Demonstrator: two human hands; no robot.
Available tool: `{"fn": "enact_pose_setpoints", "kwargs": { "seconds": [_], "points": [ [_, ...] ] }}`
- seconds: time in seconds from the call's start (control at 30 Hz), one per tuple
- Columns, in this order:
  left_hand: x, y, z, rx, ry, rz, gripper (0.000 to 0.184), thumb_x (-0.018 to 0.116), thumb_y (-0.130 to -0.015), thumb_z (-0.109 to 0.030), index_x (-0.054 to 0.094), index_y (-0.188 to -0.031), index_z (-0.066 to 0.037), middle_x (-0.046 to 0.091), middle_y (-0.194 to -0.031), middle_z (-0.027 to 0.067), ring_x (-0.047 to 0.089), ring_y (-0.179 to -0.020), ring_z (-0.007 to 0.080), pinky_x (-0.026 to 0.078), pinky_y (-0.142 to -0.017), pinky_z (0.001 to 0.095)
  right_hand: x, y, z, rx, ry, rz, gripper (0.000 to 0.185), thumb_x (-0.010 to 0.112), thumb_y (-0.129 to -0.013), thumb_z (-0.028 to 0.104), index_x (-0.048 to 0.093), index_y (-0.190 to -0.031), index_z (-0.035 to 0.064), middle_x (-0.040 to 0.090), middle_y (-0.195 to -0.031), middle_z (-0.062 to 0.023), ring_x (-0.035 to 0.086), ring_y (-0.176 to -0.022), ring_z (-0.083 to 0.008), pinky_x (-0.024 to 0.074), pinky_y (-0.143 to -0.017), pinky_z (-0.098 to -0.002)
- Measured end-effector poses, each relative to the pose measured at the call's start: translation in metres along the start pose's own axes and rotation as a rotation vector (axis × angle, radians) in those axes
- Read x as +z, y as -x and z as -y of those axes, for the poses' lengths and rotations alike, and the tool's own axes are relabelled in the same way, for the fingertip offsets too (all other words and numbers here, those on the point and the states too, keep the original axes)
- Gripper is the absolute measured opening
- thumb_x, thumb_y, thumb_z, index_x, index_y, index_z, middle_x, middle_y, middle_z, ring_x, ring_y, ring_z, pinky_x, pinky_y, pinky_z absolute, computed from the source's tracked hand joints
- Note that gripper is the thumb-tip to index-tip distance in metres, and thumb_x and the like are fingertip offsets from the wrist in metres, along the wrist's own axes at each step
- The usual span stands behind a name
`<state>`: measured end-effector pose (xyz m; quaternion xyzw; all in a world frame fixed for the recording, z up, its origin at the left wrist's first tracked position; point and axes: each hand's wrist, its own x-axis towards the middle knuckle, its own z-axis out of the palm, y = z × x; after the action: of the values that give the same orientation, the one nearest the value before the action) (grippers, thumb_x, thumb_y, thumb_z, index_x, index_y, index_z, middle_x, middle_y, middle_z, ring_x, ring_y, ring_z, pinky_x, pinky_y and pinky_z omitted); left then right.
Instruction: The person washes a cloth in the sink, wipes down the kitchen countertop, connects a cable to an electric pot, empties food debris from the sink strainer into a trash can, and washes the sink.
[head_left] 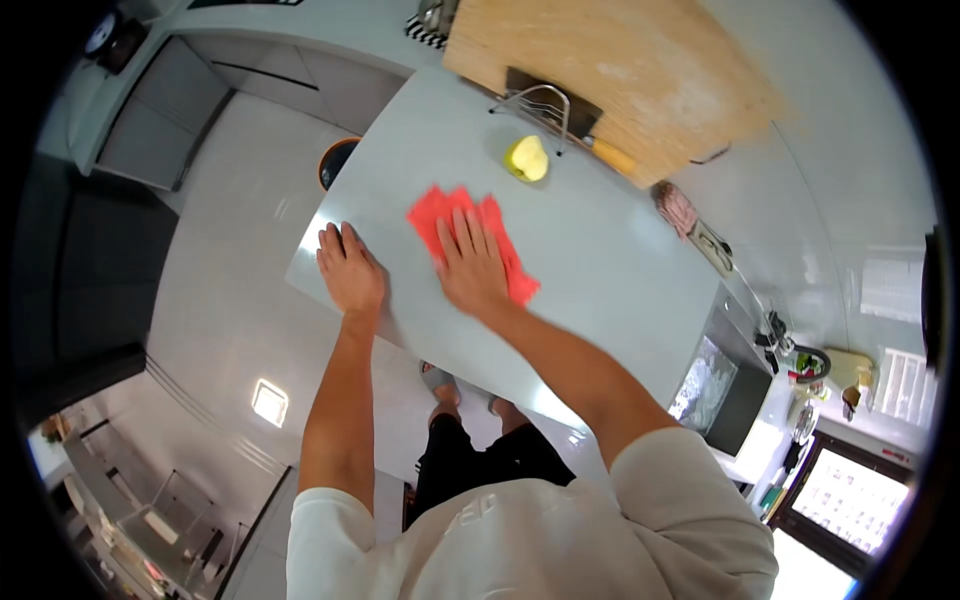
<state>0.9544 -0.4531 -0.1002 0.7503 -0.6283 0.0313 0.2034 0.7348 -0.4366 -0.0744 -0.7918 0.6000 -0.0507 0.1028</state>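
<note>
Grey worktop [610, 260], wooden board [640, 70] at one o'clock; right hand [474, 268] lies flat on red cloth [515, 270], left hand [352, 272] loosely spread at nine o'clock.

A coral-red cloth [430, 209] lies spread on the smooth, pale table [620, 270], slightly rumpled, with uneven, jagged edges. It stretches slantwise from upper left to lower right, its middle partly covered.

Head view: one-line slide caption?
Right hand flat on a red cloth, left hand on the counter, apple beyond.
</note>
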Motion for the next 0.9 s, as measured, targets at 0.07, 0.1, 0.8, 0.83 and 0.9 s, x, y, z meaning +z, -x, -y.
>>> {"fn": "enact_pose_setpoints", "kwargs": {
  "seconds": [0.07, 0.1, 0.8, 0.83, 0.9],
  "points": [
    [0.003, 0.009, -0.005, 0.021, 0.109, 0.060, 0.047, 0.055, -0.103, -0.010, 0.053, -0.148, 0.002, 0.051, -0.157, 0.0228, 0.043, -0.149, 0.0428, 0.032, -0.125, 0.0548, -0.007, 0.082, -0.024, 0.075, 0.024, 0.092, 0.068, 0.043, -0.110, 0.039, 0.024, -0.170, 0.0110, 0.018, -0.177, -0.0186, 0.015, -0.163, -0.0372, 0.0122, -0.132, -0.0516],
    [0.003, 0.021, -0.018, 0.029, 0.114, 0.067, 0.047, 0.055, -0.103, -0.010, 0.053, -0.148, 0.002, 0.051, -0.157, 0.0228, 0.043, -0.149, 0.0428, 0.032, -0.125, 0.0548, -0.010, 0.112, -0.046, 0.155, 0.054, 0.150, 0.069, 0.045, -0.110, 0.038, 0.024, -0.170, 0.0110, 0.018, -0.177, -0.0178, 0.016, -0.163, -0.0373, 0.0129, -0.132, -0.0518],
    [0.045, 0.109, -0.258, 0.369, 0.366, 0.262, 0.050, 0.051, -0.105, -0.009, 0.045, -0.153, 0.006, 0.046, -0.162, 0.0205, 0.036, -0.155, 0.0401, 0.025, -0.128, 0.0550, -0.039, 0.066, -0.271, 0.575, -0.030, -0.256, 0.065, 0.036, -0.110, 0.044, 0.031, -0.168, 0.0155, 0.024, -0.176, -0.0110, 0.017, -0.164, -0.0301, 0.0118, -0.132, -0.0515],
    [0.043, 0.110, -0.256, 0.387, 0.358, 0.278, 0.050, 0.051, -0.106, -0.010, 0.045, -0.153, 0.005, 0.046, -0.162, 0.0201, 0.036, -0.155, 0.0396, 0.025, -0.128, 0.0550, -0.039, 0.088, -0.287, 0.653, 0.024, -0.276, 0.066, 0.037, -0.109, 0.044, 0.033, -0.167, 0.0139, 0.026, -0.176, -0.0125, 0.019, -0.163, -0.0312, 0.0135, -0.132, -0.0509],
    [0.039, 0.110, -0.256, 0.405, 0.327, 0.342, 0.052, 0.049, -0.109, -0.015, 0.040, -0.156, 0.005, 0.040, -0.166, 0.0196, 0.031, -0.157, 0.0381, 0.021, -0.130, 0.0531, -0.050, 0.138, -0.333, 0.811, 0.138, -0.233, 0.067, 0.037, -0.109, 0.045, 0.032, -0.168, 0.0136, 0.026, -0.175, -0.0141, 0.020, -0.163, -0.0327, 0.0145, -0.132, -0.0503]
  ]
}}
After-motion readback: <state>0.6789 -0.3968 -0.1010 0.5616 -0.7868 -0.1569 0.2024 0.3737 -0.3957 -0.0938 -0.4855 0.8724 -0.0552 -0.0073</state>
